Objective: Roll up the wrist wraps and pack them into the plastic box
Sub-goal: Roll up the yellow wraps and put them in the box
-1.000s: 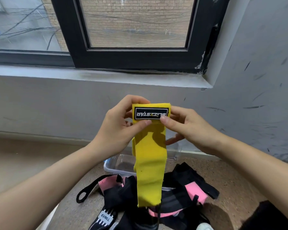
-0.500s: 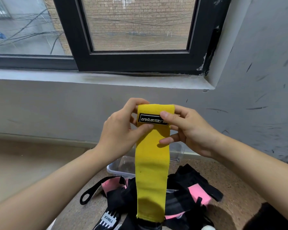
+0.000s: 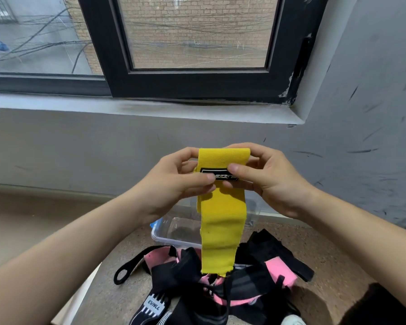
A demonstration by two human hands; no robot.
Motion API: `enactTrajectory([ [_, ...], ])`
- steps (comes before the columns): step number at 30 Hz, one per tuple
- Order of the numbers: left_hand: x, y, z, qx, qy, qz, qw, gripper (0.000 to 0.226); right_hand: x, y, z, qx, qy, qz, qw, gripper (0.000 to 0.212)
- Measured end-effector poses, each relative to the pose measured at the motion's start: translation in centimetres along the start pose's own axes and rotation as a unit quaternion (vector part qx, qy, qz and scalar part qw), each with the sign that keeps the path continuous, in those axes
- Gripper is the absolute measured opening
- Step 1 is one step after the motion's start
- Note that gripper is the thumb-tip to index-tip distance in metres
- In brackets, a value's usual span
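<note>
A yellow wrist wrap (image 3: 222,216) hangs in the air in front of me, its top end folded over with a black label showing. My left hand (image 3: 174,181) pinches the folded top on the left side. From the right, my right hand (image 3: 265,177) pinches it too, thumb on the label. The wrap's free end dangles over a pile of pink and black wrist wraps (image 3: 220,285) on the speckled surface. A clear plastic box (image 3: 171,233) stands behind the pile, partly hidden by the yellow wrap.
A grey wall (image 3: 80,146) and a window sill (image 3: 150,109) rise just behind the box. A black strap loop (image 3: 124,273) sticks out left of the pile. A dark fabric edge (image 3: 384,306) shows at the bottom right.
The top of the yellow wrap has been folded further over, so the label sits lower and the hanging tail is shorter. Both hands stayed on the top end.
</note>
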State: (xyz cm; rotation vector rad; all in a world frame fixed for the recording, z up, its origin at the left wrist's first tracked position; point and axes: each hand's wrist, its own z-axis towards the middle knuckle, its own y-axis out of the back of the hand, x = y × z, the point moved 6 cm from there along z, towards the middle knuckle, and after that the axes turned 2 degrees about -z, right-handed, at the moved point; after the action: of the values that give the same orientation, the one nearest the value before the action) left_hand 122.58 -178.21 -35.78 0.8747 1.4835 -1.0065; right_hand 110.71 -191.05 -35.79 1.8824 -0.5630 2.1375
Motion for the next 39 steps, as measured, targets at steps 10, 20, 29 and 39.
enactTrajectory([
  [10,0.2,0.3,0.1,-0.063,0.026,-0.104,0.992,0.041,0.0,-0.1,-0.3,0.006,0.045,-0.089,0.995,0.039],
  [20,0.1,0.5,0.3,-0.091,-0.052,-0.079,0.991,0.032,-0.8,0.0,0.0,0.036,-0.085,-0.100,0.991,0.046],
  [29,0.6,0.8,0.6,-0.034,-0.135,0.023,0.990,0.032,-0.9,0.1,-0.3,0.037,-0.120,-0.015,0.992,0.047],
  [39,0.4,0.8,0.4,-0.049,-0.111,0.154,0.981,0.068,-0.9,1.0,-0.3,-0.023,-0.056,-0.013,0.998,0.044],
])
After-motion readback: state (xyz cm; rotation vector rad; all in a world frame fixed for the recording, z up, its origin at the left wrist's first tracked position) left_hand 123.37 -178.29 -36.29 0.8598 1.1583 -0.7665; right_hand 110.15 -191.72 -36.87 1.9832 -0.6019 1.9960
